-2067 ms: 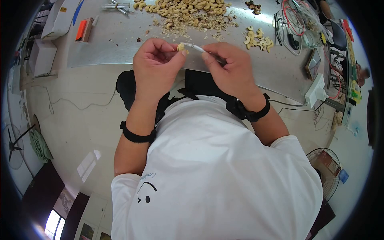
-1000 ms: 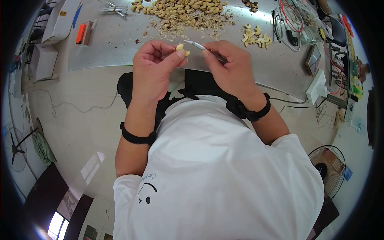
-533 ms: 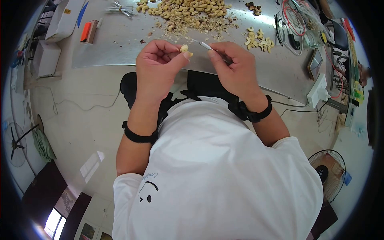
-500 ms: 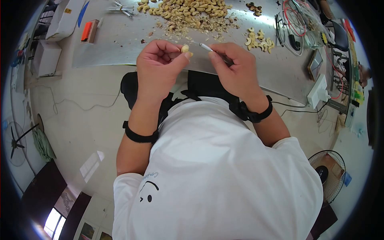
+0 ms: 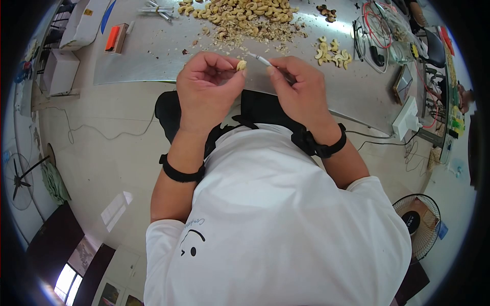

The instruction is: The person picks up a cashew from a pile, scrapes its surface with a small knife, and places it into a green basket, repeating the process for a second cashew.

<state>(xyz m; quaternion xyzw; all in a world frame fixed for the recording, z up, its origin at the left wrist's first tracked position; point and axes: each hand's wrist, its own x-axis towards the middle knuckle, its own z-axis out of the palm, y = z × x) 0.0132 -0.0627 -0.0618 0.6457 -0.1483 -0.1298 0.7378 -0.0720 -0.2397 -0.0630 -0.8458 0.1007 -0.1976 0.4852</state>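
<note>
Between the thumb and fingertips of my left hand (image 5: 210, 84) is a pale cashew nut (image 5: 241, 65). My right hand (image 5: 299, 84) grips a slim white-handled tool with a thin pointed tip (image 5: 263, 60), its kind too small to tell; the tip points toward the left hand and stands apart from the nut. Beyond both hands lies a big heap of cashews (image 5: 250, 11), with broken bits and skin flakes (image 5: 240, 38) along its near side. A smaller group of pale cashews (image 5: 333, 53) rests to the right of my right hand.
On the metal table (image 5: 153, 66) are an orange-and-brown block (image 5: 115, 39), a bundle of metal tools (image 5: 156, 10), dark nuts (image 5: 326, 13), tangled cables (image 5: 375, 30) and a phone-like device (image 5: 402, 83). A white power strip (image 5: 407, 118) hangs by the right edge. A fan (image 5: 418, 224) stands at lower right.
The cashew in my left hand has been turned and sits more upright, and that hand has shifted slightly right. My right hand keeps its hold on the tool, almost unmoved.
</note>
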